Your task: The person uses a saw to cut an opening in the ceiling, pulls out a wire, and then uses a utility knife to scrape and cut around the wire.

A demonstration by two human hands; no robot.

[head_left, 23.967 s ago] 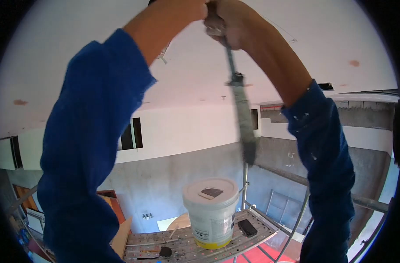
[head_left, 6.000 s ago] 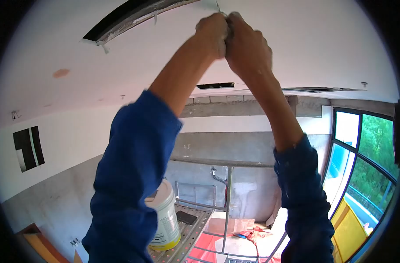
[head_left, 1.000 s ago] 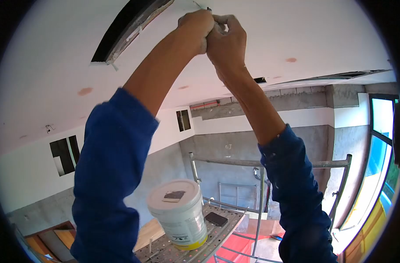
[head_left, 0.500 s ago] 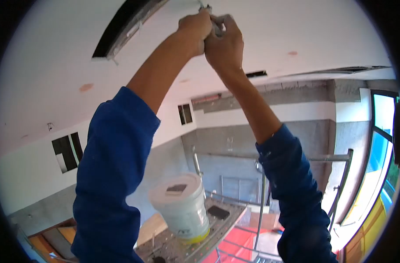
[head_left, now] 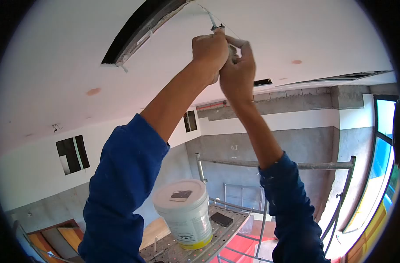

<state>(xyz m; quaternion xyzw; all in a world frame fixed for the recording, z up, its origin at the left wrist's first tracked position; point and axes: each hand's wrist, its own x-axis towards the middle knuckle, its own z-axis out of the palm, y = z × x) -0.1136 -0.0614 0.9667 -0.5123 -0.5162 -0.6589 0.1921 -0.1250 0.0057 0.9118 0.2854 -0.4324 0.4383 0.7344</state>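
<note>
Both hands are raised close to the ceiling. My left hand is closed around a small fitting with a dark, ring-like top that pokes out above the fingers. From that top a narrow pale strip runs up toward the ceiling, beside a thin line. Pressed against it, my right hand has its fingers curled and pinched around something greyish, mostly hidden, whose kind I cannot make out.
A long dark slot with ragged edges opens in the white ceiling. Below, a lidded white bucket and a dark phone-like slab rest on a perforated scaffold platform. Scaffold rails stand beyond; windows are right.
The view has shifted, so the hands and room appear lower and slightly farther right. More of the fitting and pale strip shows above my left hand. Both hands stay closed together.
</note>
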